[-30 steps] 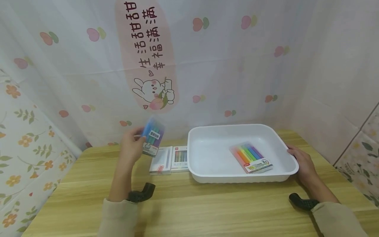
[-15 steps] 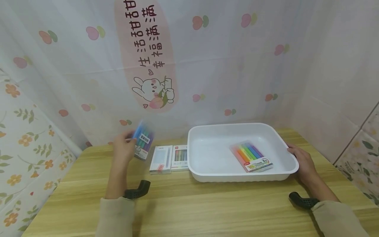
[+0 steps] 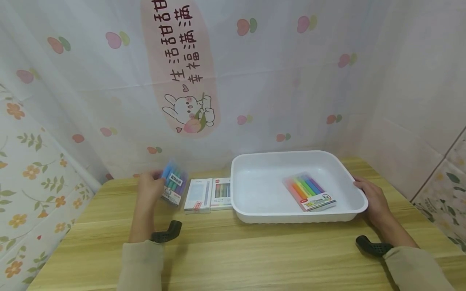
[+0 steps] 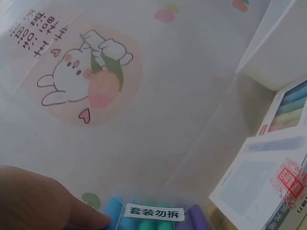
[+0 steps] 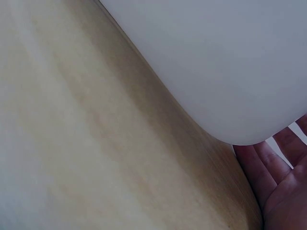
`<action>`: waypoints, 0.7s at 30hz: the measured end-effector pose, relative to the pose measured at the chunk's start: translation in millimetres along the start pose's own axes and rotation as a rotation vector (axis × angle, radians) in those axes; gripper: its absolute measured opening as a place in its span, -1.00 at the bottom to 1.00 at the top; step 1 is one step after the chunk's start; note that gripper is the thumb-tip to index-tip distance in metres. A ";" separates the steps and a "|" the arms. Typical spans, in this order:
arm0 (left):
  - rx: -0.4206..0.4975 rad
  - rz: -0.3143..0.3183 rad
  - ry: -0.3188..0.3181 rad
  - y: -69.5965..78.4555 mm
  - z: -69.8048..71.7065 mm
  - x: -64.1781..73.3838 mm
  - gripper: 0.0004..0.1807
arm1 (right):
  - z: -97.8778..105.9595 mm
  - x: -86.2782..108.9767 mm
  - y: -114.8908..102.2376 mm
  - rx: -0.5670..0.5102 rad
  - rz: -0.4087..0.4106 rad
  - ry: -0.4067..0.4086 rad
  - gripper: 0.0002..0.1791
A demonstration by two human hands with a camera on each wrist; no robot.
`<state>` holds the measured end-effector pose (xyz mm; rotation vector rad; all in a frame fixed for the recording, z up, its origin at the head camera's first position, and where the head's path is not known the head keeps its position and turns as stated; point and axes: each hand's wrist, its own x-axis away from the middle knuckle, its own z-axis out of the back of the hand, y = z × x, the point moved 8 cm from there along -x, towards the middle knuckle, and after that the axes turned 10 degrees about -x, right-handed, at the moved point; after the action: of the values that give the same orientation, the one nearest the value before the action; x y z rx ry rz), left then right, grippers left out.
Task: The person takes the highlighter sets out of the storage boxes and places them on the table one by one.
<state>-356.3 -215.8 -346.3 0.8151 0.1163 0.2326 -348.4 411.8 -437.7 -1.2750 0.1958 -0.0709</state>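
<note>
In the head view, my left hand (image 3: 150, 188) pinches the left edge of a clear pack of markers (image 3: 174, 184), blue through green to purple, with a white label. The pack is tilted, close over the table's back left. In the left wrist view a finger (image 4: 72, 211) lies against the blue end of the pack (image 4: 153, 220). Over at the right, my right hand (image 3: 373, 202) grips the right rim of a white plastic tray (image 3: 255, 212); its fingers (image 5: 268, 163) lie along the tray's side in the right wrist view. Inside the tray rests a rainbow-coloured pack of highlighters (image 3: 309, 192).
Just right of the held pack lies a white box (image 3: 198, 195) with a red stamp. Beside it, a second box (image 3: 221, 194) showing coloured pens touches the tray's left side. A patterned curtain (image 3: 273, 81) hangs behind the wooden table (image 3: 255, 254).
My left hand has moved left and down with the marker pack, from above the white box to beside it near the table. The right hand and tray have stayed put.
</note>
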 end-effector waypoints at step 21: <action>-0.154 0.042 -0.060 -28.7 -12.7 -10.1 -0.42 | -0.1 0.4 -1.9 0.047 -0.006 -0.001 -0.33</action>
<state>-364.0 -228.3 -375.8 0.6714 0.0243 0.2530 -347.9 411.0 -435.9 -1.2289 0.1885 -0.0800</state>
